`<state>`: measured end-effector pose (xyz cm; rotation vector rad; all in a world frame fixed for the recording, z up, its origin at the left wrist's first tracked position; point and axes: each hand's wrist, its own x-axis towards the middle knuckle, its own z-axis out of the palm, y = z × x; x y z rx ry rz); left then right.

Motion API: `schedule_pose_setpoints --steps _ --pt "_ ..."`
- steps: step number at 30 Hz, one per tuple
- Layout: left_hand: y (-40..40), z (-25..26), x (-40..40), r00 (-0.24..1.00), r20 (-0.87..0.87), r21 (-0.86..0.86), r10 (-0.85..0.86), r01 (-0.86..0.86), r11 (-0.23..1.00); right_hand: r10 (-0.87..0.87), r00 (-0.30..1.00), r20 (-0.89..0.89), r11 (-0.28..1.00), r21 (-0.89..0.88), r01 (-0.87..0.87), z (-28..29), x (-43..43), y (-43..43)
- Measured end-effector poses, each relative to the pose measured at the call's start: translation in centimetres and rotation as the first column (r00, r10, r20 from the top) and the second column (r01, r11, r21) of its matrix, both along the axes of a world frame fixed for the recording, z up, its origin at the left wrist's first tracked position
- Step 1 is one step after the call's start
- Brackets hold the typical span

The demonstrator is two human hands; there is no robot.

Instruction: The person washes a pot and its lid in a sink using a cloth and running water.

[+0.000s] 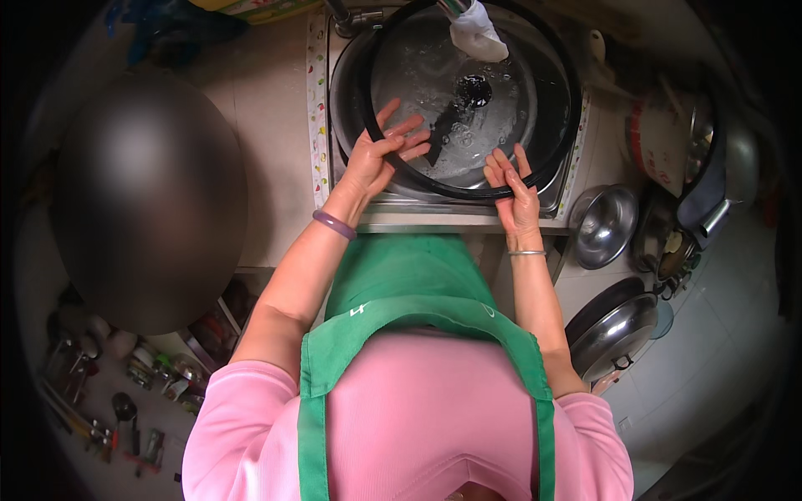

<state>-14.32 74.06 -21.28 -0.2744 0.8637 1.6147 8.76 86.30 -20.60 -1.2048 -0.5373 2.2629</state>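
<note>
A large black ring (454,188) is held over the stainless steel sink (351,94); whether glass fills it, I cannot tell. My left hand (382,150) grips its lower left side, thumb at the rim and fingers spread behind or inside it. On the lower right side, my right hand (517,188) pinches the ring between thumb and fingers. Both hands look wet. Water with bubbles lies in the sink around the dark drain (473,91). Above the ring's far side hangs a tap spout wrapped in white cloth (477,34).
A large dark rounded object (150,206), blurred, takes up the counter at left. Metal bowls (604,225) and pans (617,329) stand at right. Jars (166,376) and a black ladle (125,407) are at lower left. Patterned strips (319,125) edge the sink.
</note>
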Motion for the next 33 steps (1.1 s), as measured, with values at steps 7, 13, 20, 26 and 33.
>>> schedule_pose_setpoints --steps 7,13,20,26,33 --pt "1.2 -1.6 -4.5 0.975 0.029 0.075 -0.219 0.216 0.973 0.074 0.997 -0.016 0.994 -0.076 -0.075 0.0 2.8 5.7" --pt "4.1 -2.4 -7.6 0.932 -0.022 0.172 -0.362 0.36 0.917 0.301 0.945 0.124 0.953 0.002 -0.304 -0.1 1.7 7.8" --pt "3.8 -2.0 -3.4 0.997 -0.009 0.067 -0.081 0.081 0.994 0.023 1.0 -0.013 0.999 0.046 -0.022 -1.2 0.9 1.6" --pt "3.5 -2.9 -1.7 0.995 0.084 0.055 -0.055 0.05 0.997 0.027 1.0 -0.014 0.994 0.102 -0.025 1.3 0.4 1.1" --pt "5.2 -3.0 -4.2 0.967 -0.022 0.114 -0.255 0.256 0.96 0.171 0.98 0.105 0.978 0.101 -0.182 2.2 2.5 7.8"
